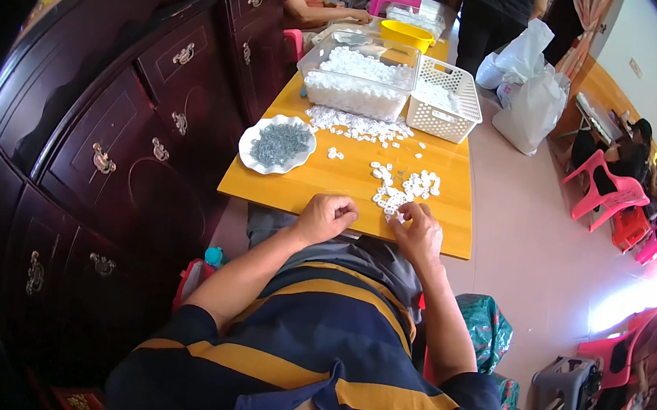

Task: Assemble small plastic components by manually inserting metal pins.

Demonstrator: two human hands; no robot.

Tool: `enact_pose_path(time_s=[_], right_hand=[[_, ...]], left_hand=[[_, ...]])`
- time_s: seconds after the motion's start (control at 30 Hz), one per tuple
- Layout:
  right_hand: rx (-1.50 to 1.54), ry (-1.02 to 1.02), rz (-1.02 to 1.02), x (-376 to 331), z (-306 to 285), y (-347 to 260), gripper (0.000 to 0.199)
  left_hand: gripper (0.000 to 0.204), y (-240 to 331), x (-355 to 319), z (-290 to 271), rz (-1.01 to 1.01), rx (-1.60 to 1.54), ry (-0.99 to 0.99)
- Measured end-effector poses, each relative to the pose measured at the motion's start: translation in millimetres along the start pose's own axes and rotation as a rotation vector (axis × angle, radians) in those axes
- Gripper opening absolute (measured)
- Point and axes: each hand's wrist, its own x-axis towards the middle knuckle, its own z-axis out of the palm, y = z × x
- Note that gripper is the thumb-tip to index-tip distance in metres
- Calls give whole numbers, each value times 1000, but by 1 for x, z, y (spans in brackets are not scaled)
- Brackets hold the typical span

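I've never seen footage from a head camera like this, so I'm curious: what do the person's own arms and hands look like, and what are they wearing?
Both forearms are bare, coming up from the lower edge. The left hand and right hand wear no gloves; I can make out no rings or watch. The short sleeves belong to a navy shirt with yellow-orange stripes.

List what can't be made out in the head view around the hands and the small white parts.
- Left hand: fingers curled shut, any part inside is hidden.
- Right hand: fingertips cover what they pinch at the pile of small white parts.
- Grey metal pieces on the white plate: too small to identify.
- Clear bin: white contents too small to identify.
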Motion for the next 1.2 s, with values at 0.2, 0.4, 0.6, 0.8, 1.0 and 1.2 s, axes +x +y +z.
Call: enact_pose_path(time_s=[0.2,0.4,0.6,0.8,1.0,1.2], right_hand=[[-85,-11,50,3,13,18,13],[-50,119,8,8,14,28,10],[30,91,-65,0,18,10,10],[-3,13,-14,-1,20,0,16],[-84,25,-53,-1,21,5,16],[378,-61,105,-1,17,2,20]], left_hand=[[10,-4,1,1,-3,-18,-2],[10,-7,1,2,6,-8,-4],[9,-7,0,1,10,9,-10],[10,-5,1,2,8,30,-5],[11,-6,1,4,4,17,-2],[8,-3,-2,4,-82,-201,-9]])
